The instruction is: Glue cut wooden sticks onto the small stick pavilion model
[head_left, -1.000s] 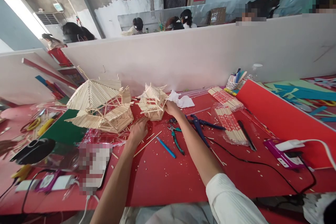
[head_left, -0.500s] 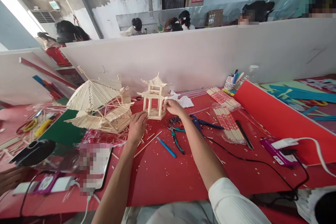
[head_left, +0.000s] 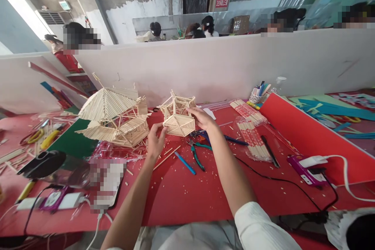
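A small pagoda model [head_left: 179, 124] made of thin wooden sticks is tilted back, with its six-sided base turned toward me. My left hand [head_left: 156, 138] grips the lower left edge of its base, thumb in front. My right hand [head_left: 203, 118] holds its upper right side, the fingers partly hidden behind the posts. Just left of it stands a larger stick-built pavilion [head_left: 107, 105] with a wide ribbed roof. Green-handled pliers [head_left: 197, 152], a blue pen [head_left: 185, 163] and loose sticks [head_left: 166, 158] lie below the hands.
Packs of sticks [head_left: 254, 140] lie to the right, before a red board [head_left: 307, 140]. Blue-handled pliers [head_left: 234, 140] rest behind my right forearm. At left are a phone [head_left: 113, 183], a power strip [head_left: 52, 200] and a clear bottle [head_left: 70, 172]. A white partition [head_left: 222, 62] closes the back.
The small pagoda has gone from upright to tilted, its base now facing me. My left hand has moved from beside it to grip its base; my right hand has shifted slightly right.
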{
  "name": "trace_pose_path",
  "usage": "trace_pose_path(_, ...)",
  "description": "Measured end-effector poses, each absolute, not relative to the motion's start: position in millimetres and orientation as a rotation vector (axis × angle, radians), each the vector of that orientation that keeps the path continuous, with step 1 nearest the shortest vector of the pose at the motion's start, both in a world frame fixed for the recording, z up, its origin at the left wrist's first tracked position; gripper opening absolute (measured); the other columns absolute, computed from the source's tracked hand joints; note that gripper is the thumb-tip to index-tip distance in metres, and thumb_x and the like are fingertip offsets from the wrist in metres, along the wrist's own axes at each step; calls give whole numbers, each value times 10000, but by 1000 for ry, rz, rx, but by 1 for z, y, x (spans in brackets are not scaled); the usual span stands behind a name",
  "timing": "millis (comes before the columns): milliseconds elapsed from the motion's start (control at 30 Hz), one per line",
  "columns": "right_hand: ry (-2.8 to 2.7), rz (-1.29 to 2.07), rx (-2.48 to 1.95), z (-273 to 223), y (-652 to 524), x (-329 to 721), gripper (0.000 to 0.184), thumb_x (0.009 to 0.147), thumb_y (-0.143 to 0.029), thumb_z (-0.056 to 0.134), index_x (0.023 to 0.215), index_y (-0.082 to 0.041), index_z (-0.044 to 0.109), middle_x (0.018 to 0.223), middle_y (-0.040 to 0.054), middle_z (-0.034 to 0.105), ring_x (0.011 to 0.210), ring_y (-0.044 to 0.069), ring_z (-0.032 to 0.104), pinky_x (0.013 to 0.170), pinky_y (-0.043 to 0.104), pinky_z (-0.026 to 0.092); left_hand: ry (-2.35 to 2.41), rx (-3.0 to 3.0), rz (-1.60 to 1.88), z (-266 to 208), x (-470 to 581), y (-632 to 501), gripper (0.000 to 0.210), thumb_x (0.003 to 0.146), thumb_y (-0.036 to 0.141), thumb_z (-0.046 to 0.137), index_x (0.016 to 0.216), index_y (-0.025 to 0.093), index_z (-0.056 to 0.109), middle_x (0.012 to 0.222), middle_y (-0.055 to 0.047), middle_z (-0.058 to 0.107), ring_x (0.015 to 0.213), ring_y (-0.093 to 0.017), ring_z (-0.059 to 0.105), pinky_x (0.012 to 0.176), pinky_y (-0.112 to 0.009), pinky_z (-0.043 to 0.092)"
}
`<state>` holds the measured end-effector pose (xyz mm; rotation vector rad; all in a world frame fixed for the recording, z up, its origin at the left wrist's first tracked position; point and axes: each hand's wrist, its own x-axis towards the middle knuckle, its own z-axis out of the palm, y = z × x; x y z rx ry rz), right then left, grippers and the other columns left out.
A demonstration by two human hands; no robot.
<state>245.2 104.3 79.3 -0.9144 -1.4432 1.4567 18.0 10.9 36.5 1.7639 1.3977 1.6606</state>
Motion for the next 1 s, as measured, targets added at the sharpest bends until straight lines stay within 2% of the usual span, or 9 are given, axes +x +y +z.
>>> trace_pose_path(233, -1383, 1552, -888, 79, 103, 239, 425, 889, -600, 694, 913, -176, 709, 708, 49, 720, 745, 221, 708, 686, 312, 570, 1339, 1584, 1762, 53, 26, 2, 387, 945, 561, 612, 906, 177, 639, 764, -6, 624, 705, -141, 565, 654, -240, 460)
trace_pose_path(367, -1334, 1652, -876, 80, 104, 236, 414, 916, -575, 677, 949, -164, 718, 752, 78, 748, 785, 234, 727, 712, 319, 578, 1348, 1548, 1795, 59, 28, 1, 403, 932, 575, 623, 874, 177, 638, 733, 5, 593, 667, -132, 522, 614, -234, 427)
trace_pose_path(600, -1324, 1677, -866, 76, 107, 233, 381, 947, -538, 650, 981, -163, 708, 792, 85, 760, 779, 220, 723, 703, 311, 576, 1373, 1571, 1799, 58, 25, 2, 365, 957, 527, 598, 845, 181, 636, 733, 1, 584, 697, -144, 530, 651, -246, 440)
trace_pose_path(767, -1345, 1652, -858, 74, 108, 232, 392, 942, -541, 651, 969, -155, 711, 769, 89, 751, 783, 229, 722, 718, 324, 577, 1378, 1615, 1792, 51, 22, 4, 350, 1004, 498, 507, 923, 187, 645, 838, -23, 633, 798, -165, 582, 745, -267, 475)
trace_pose_path(1000, -1348, 1588, -839, 73, 109, 234, 368, 928, -524, 678, 987, -164, 717, 747, 74, 749, 800, 234, 719, 706, 311, 567, 1321, 1693, 1697, 41, 19, 7, 350, 918, 447, 644, 1150, 190, 589, 1087, -85, 677, 982, -216, 651, 893, -338, 521)
